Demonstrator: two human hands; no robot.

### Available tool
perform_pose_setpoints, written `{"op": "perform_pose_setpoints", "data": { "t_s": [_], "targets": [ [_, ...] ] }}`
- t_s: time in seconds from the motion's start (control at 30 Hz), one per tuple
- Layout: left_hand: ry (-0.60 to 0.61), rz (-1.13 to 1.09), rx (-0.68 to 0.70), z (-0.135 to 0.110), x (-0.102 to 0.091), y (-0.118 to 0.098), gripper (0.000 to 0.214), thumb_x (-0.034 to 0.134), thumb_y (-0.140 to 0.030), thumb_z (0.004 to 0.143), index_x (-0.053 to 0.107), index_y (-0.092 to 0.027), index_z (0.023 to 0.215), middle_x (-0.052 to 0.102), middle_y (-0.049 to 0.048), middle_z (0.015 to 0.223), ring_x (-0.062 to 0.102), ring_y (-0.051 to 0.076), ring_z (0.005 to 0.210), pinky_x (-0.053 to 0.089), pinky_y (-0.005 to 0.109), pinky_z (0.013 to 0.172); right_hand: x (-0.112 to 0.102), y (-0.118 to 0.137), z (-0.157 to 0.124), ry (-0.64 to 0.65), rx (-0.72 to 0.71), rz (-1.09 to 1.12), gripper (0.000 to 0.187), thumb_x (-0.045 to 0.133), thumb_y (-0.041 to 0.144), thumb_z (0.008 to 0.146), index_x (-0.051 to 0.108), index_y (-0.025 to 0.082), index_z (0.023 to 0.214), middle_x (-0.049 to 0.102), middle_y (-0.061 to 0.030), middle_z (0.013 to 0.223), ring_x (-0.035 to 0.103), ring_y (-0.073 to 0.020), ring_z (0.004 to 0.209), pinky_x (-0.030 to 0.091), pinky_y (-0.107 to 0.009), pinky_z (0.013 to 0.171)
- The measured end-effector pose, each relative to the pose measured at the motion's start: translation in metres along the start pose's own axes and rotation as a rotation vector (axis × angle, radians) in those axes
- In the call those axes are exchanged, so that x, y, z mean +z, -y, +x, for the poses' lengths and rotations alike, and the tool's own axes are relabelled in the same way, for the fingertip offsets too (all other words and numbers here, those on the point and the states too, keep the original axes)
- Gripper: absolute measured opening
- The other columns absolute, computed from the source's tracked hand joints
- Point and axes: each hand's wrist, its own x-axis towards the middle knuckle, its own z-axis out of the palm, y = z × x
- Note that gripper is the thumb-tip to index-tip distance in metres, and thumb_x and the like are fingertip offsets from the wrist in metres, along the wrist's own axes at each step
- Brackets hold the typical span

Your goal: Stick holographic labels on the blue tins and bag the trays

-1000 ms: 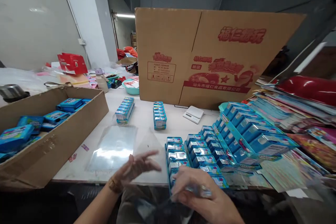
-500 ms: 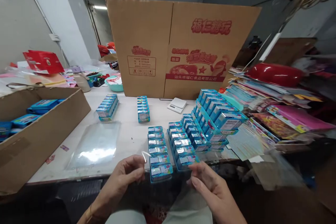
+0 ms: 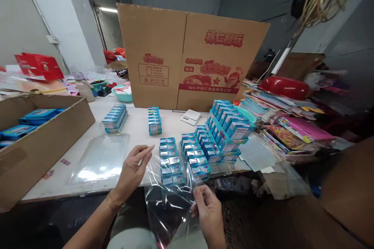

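Note:
A clear plastic bag (image 3: 165, 212) stretches between my hands at the table's front edge, its upper part rising over the near end of a row of small blue boxes (image 3: 171, 169). My left hand (image 3: 134, 169) is raised left of that row, thumb and finger pinched at the bag's upper left edge. Lower down, my right hand (image 3: 209, 210) grips the bag's right side between thumb and fingers. Just beyond it stands another row of blue boxes in a tray (image 3: 195, 157). The folds partly veil the nearest boxes.
Stacked trays of blue boxes (image 3: 228, 126) stand at right. Flat clear bags (image 3: 99, 159) lie on the table at left, beside an open carton (image 3: 58, 136). Two more box rows, a small scale (image 3: 190, 117) and a tall cardboard sheet (image 3: 187, 58) are farther back.
My left hand has risen and moved forward, and my right hand has shifted down and left. The clear bag is now spread between them. The view has turned slightly right.

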Motion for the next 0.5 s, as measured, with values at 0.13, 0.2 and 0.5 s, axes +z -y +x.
{"op": "perform_pose_setpoints", "data": {
  "t_s": [0.13,0.2,0.5],
  "targets": [
    [-0.062,-0.108,0.18,0.001,-0.011,-0.012,0.012,0.069,-0.022,0.088,0.08,-0.025,0.09,0.071,0.0058,0.097,0.064,0.021,0.095,0.049,0.034,0.089,0.002,-0.012,-0.004,0.019,0.185,0.259,0.051,0.085,0.061,0.061,0.059,0.019,0.072,0.058,0.0041,0.053,0.051,-0.0085,0.045,0.04,-0.017,0.042],
    [0.028,-0.315,0.125,0.003,-0.016,-0.021,0.017,0.069,-0.021,0.088,0.077,-0.022,0.073,0.072,0.0046,0.083,0.064,0.019,0.084,0.05,0.033,0.086,0.002,-0.017,-0.007,0.005,0.29,0.378,0.052,0.092,0.054,0.053,0.061,0.018,0.075,0.062,0.0032,0.06,0.055,-0.0082,0.05,0.041,-0.016,0.045],
    [0.067,-0.546,-0.068,0.01,-0.025,-0.043,0.029,0.062,-0.03,0.093,0.074,-0.015,0.07,0.068,0.0031,0.075,0.045,0.007,0.051,0.04,0.023,0.054,0.006,-0.011,-0.033,0.149,0.44,0.518,0.05,0.091,0.056,0.056,0.065,0.018,0.076,0.062,0.0037,0.057,0.05,-0.0067,0.041,0.034,-0.017,0.039]
  ]
}}
